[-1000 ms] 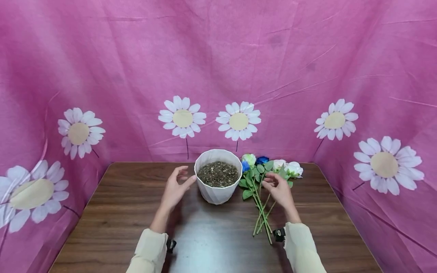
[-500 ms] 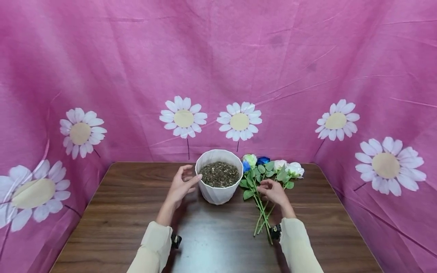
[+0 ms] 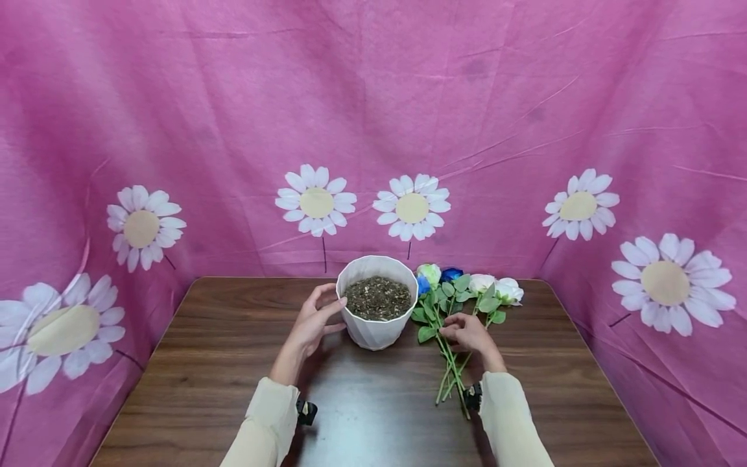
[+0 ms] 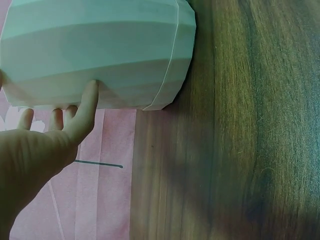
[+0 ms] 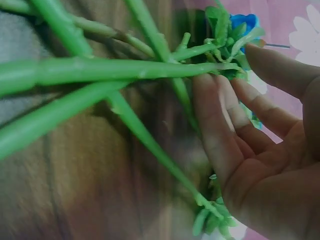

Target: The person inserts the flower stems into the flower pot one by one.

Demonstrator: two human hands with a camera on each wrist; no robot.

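Observation:
A white faceted flowerpot (image 3: 375, 336), filled with dark soil (image 3: 379, 299), stands upright at the middle of the table. My left hand (image 3: 309, 328) is at the pot's left side, fingers spread. In the left wrist view a fingertip touches the pot wall (image 4: 95, 50). Right of the pot lie several flowers with crossed green stems (image 3: 456, 383); their heads include a blue rose (image 3: 452, 275) and a white bloom (image 3: 509, 291). Over the stems is my right hand (image 3: 471, 335). In the right wrist view its fingers touch a stem (image 5: 135, 70), while the thumb stands apart.
The brown wooden table (image 3: 216, 363) extends on both sides of the pot and towards me. A pink curtain (image 3: 362, 117) printed with large white daisies surrounds the far side and both flanks. The flower heads lie near the table's far edge.
My left hand has moved right, up against the pot. My right hand has shifted left and lower, from beside the leaves to the stems. The pot and flowers stay in place.

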